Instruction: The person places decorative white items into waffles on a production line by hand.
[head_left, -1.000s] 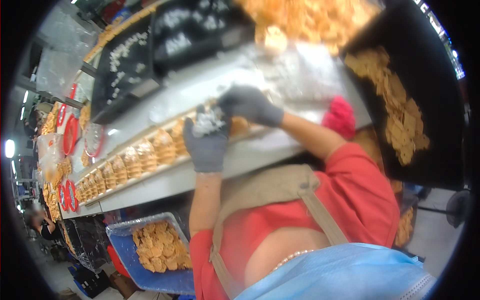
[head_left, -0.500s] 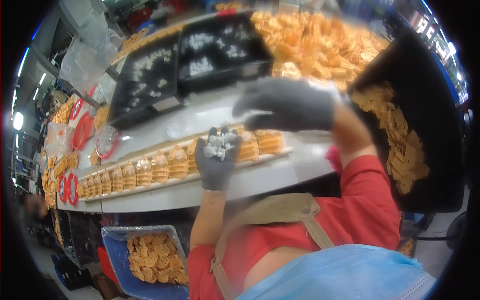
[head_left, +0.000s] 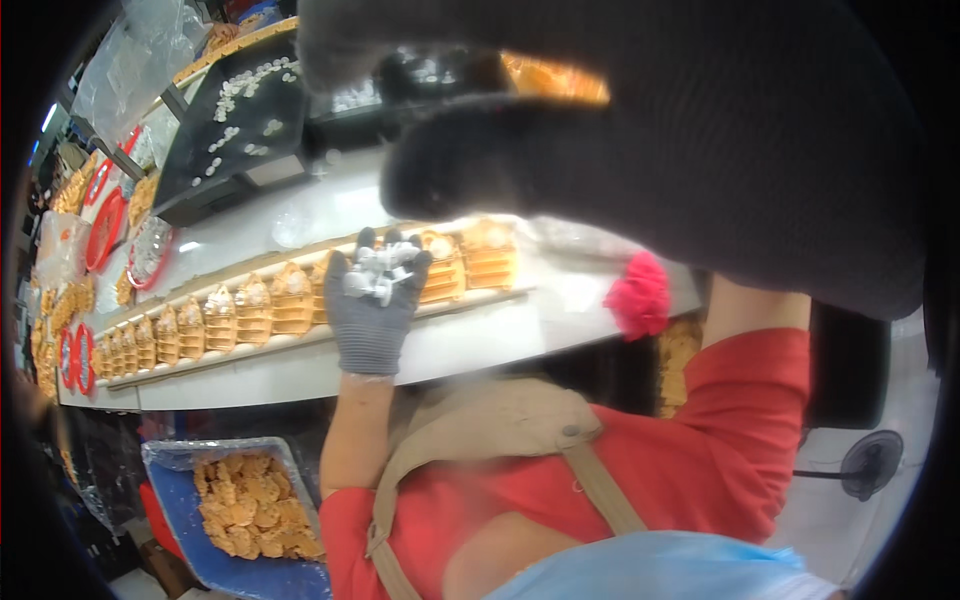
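Over the row of orange plastic parts (head_left: 254, 310), my left hand (head_left: 368, 335) in a grey knit glove lies palm up. Its fingers curl round a small heap of white plastic pieces (head_left: 380, 268). My right hand (head_left: 720, 150), in a dark glove, is raised very near the camera and looks large and blurred. Its thumb stands apart from its fingers, and nothing shows between them. The orange parts stand side by side along a white rail (head_left: 200, 363), and my left hand covers some of them.
A black tray (head_left: 185, 207) with small white pieces stands behind the row; another is partly hidden by my right hand. Red round dishes (head_left: 108, 230) are at the left. Below the table sits a blue bin (head_left: 165, 500) of orange parts. A pink cloth (head_left: 638, 295) and a fan (head_left: 872, 465) are at right.
My right hand has risen from above the table toward the camera and now hides the orange pile and the large black container. My left hand still holds the white pieces. The view has shifted.
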